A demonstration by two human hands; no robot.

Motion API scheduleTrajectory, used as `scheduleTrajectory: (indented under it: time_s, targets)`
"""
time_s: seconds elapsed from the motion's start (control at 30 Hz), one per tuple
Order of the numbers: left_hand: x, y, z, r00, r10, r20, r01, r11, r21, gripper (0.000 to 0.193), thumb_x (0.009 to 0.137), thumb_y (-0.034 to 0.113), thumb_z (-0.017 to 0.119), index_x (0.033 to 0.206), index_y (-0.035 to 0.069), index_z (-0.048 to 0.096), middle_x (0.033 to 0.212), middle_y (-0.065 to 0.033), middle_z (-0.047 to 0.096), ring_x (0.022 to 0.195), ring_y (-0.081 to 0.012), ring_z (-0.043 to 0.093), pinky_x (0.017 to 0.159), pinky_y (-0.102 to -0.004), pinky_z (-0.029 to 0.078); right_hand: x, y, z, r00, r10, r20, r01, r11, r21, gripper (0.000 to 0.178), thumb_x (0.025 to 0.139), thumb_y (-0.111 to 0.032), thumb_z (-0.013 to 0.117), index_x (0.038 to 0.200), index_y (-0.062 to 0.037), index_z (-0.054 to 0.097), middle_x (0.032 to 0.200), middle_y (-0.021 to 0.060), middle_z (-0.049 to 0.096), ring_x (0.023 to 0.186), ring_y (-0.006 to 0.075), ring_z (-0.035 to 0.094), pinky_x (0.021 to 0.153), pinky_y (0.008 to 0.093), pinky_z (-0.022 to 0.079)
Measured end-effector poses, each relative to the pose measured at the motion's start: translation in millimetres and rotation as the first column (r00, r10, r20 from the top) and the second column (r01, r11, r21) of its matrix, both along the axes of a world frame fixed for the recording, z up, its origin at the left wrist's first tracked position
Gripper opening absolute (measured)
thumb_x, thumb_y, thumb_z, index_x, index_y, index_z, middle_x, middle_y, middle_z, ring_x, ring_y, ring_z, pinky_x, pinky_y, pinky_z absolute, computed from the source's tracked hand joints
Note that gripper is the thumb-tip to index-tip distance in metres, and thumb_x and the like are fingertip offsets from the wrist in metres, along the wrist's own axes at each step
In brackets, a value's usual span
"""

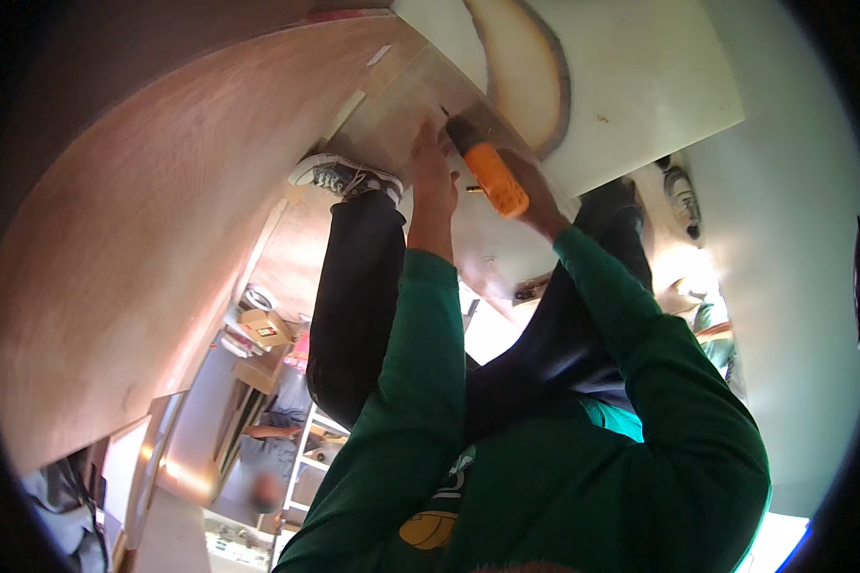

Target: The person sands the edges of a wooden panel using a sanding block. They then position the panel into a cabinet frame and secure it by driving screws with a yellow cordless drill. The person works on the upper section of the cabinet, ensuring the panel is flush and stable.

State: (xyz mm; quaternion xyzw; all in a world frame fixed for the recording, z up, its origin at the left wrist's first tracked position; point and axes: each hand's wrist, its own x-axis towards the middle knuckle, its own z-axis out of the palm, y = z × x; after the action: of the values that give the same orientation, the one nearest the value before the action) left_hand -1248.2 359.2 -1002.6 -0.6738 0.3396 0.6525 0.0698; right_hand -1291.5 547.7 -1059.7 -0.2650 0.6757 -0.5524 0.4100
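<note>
An orange-and-black power drill points up and to the left, its thin bit close to a wooden board surface. My right hand is wrapped round the drill's grip, mostly hidden behind the orange body. Just left of the drill, my left hand reaches toward the bit's tip with fingers stretched out along the board and the thumb apart. Nothing shows in that hand, though its fingertips are a little blurred.
A tall reddish wood panel rises on the left. At upper right lies a pale panel with a curved dark-edged shape. My sneaker rests beside the board. Cardboard boxes, a white rack and another person are at lower left.
</note>
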Motion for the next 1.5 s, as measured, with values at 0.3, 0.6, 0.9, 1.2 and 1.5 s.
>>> scheduleTrajectory:
  time_s: [0.3,0.6,0.9,1.2,1.5]
  targets:
    - [21.3,29.9,64.4,0.947,0.22,-0.233,-0.276,0.929,-0.245,0.05,0.099,0.043,0.066,0.137,0.012,0.058,0.129,-0.0052,0.058,0.119,-0.0226,0.053,0.101,-0.0477,0.042,-5.4,88.7,103.4,0.951,0.175,0.254,-0.212,0.969,0.127,0.029,0.093,-0.012,0.075,0.118,-0.0036,0.063,0.104,0.01,0.067,0.098,0.0268,0.068,0.088,0.0372,0.055]
    - [86.9,-69.9,211.4,0.516,0.608,-0.603,-0.856,0.369,-0.362,0.083,0.103,0.059,0.053,0.161,0.008,0.024,0.158,-0.0208,0.031,0.143,-0.0417,0.036,0.11,-0.0589,0.041,-77.8,104.5,170.6,0.926,0.275,0.257,-0.345,0.894,0.285,0.03,0.098,-0.023,0.072,0.12,-0.004,0.063,0.093,0.0033,0.066,0.085,0.0171,0.067,0.076,0.0339,0.055]
    - [140.0,-163.4,243.3,0.422,0.427,-0.8,-0.874,0.427,-0.234,0.071,0.109,0.055,0.04,0.164,0.017,0.016,0.164,-0.018,0.028,0.152,-0.0461,0.025,0.109,-0.0675,0.045,-120.1,105.4,213.0,0.871,0.409,0.272,-0.485,0.801,0.351,0.037,0.098,-0.029,0.072,0.124,-0.0047,0.063,0.107,0.0048,0.067,0.098,0.0178,0.067,0.087,0.0338,0.054]
    - [219.0,-153.0,168.8,0.295,0.219,-0.93,-0.839,0.524,-0.143,0.062,0.105,0.029,0.063,0.158,0.009,0.038,0.141,-0.0087,0.057,0.111,-0.0293,0.062,0.099,-0.0522,0.054,-99.3,94.9,243.0,0.765,0.548,0.339,-0.644,0.655,0.396,0.034,0.094,-0.016,0.074,0.125,-0.0066,0.063,0.109,0.0024,0.066,0.097,0.0137,0.064,0.087,0.0325,0.052]
    - [307.5,112.8,132.0,0.949,0.248,-0.196,-0.31,0.614,-0.726,0.065,0.106,0.053,0.049,0.152,0.007,0.051,0.151,-0.0176,0.055,0.139,-0.0292,0.052,0.116,-0.0388,0.04,-85.4,86.1,240.0,0.677,0.587,0.444,-0.733,0.483,0.479,0.039,0.098,-0.013,0.064,0.135,-0.0047,0.054,0.094,0.0031,0.061,0.084,0.0119,0.06,0.074,0.0269,0.052]
